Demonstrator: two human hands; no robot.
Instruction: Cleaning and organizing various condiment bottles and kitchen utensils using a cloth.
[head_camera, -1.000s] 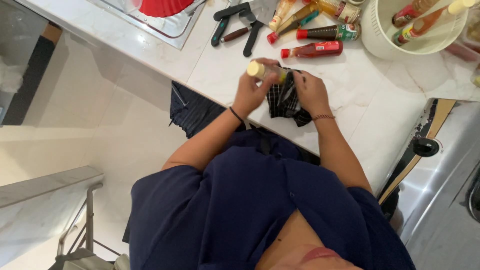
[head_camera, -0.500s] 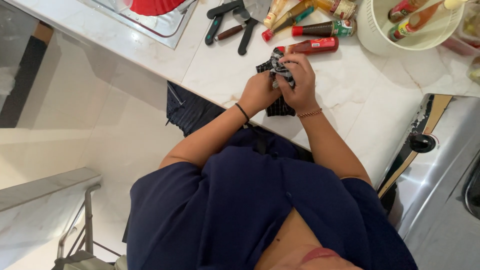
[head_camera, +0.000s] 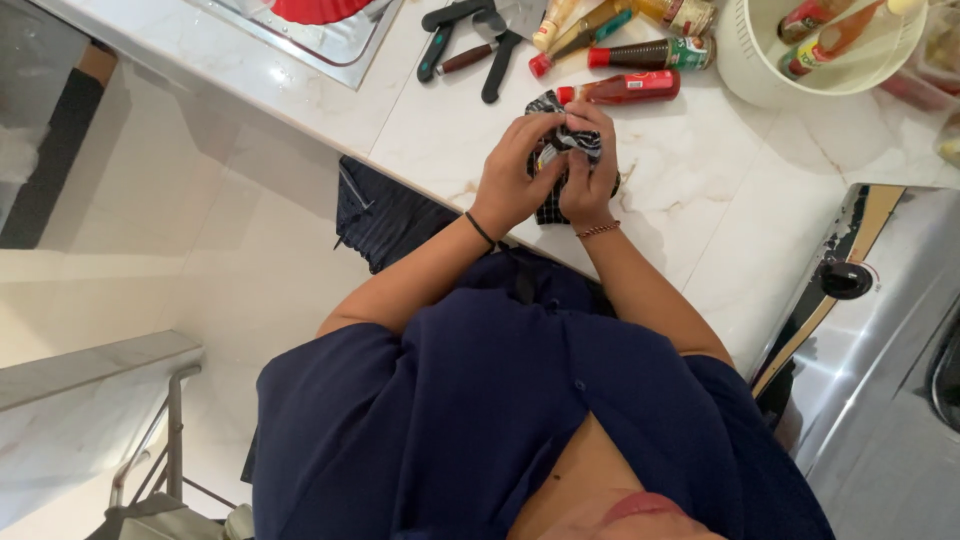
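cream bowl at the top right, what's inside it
Inside the cream bowl lie two sauce bottles with reddish-orange contents, leaning against its wall. The frame edge cuts off the bowl's far side, so anything else there stays unseen.

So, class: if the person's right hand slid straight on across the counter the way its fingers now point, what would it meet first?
Most likely the red sauce bottle lying on its side just past the right hand, which grips a dark checked cloth. Depth is hard to judge.
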